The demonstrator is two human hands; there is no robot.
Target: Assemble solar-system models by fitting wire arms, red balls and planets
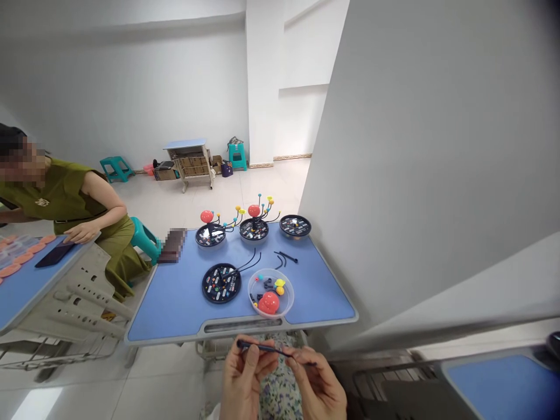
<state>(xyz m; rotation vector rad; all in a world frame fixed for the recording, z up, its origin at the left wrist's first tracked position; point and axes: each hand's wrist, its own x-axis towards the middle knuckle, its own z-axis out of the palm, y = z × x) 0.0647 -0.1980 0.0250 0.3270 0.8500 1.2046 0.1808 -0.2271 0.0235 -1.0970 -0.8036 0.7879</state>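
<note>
Head view: fingers of 2 hands [249, 373] pinch 1 black rod [266, 348] near a blue table [175, 303], white wall [131, 87] beyond.

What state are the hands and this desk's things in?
Left hand: closed on dark rod.
Right hand: pinching same rod.
Tub: open, holding parts.
Left rear model: red ball mounted.
Middle rear model: likewise.
Right rear base: no red ball.
Front base: likewise.
Loose rods: lying flat.
Brown item: blurred.
</note>
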